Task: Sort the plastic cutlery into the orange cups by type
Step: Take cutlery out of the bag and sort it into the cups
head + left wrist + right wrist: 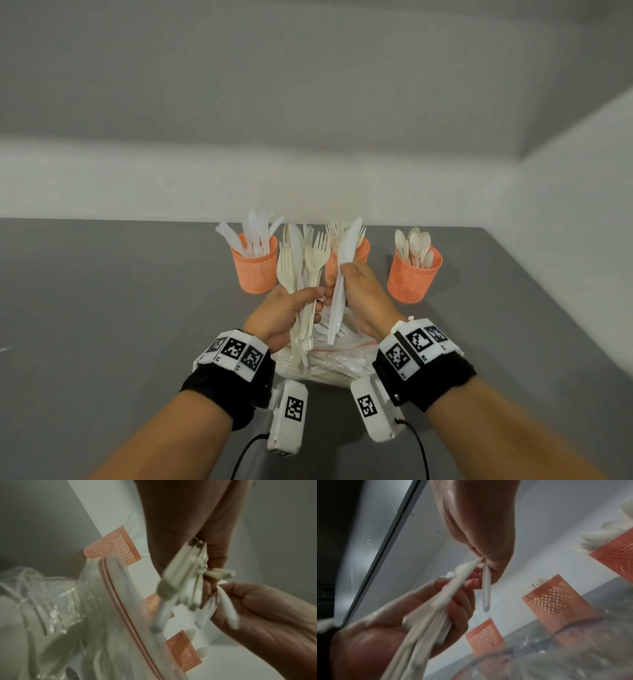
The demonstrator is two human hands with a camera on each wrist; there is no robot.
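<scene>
My left hand (291, 308) grips a fanned bundle of cream plastic cutlery (305, 263), mostly forks, held upright over the bag. My right hand (358, 286) pinches a white knife (344, 260) right beside that bundle. In the right wrist view the knife (486, 588) hangs from my right fingers (481, 540) and the bundle (428, 615) sits in my left fist. Three orange mesh cups stand behind: the left cup (255, 270) holds knives, the middle cup (363, 251) holds forks and is half hidden by my hands, and the right cup (412, 277) holds spoons.
A clear zip bag (329, 363) with more cutlery lies on the grey table (120, 308) just under my hands. The white wall runs close behind the cups, and the table's right edge passes near the spoon cup.
</scene>
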